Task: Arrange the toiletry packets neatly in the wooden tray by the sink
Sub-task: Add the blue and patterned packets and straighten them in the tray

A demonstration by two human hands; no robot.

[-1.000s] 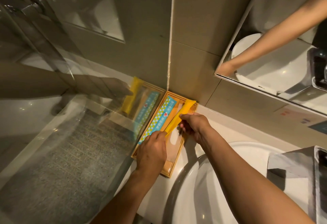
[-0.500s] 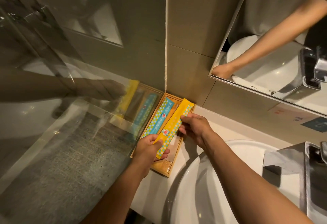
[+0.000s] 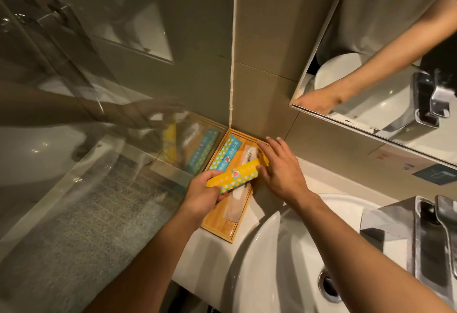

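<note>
Grip: left hand (image 3: 202,195) pinches the yellow packet (image 3: 233,175); right hand (image 3: 279,168) spread flat, fingers wide, holding nothing.
Sink (image 3: 284,258): right of tray.
Tray (image 3: 228,226): in the wall corner.
Yellow packet: slanted above tray.
Blue packet (image 3: 226,151): inside tray, left side.

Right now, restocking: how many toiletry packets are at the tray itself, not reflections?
3: blue packet along the tray's left side, clear packet mid-tray, yellow packet in left hand. Others may be hidden.

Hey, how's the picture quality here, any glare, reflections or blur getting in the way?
Head view: dim, warm light; wide-angle bending at the edges. The glass panel on the left mirrors the wooden tray and packets; the mirror repeats an arm. The yellow packet is sharp enough to see its print.
</note>
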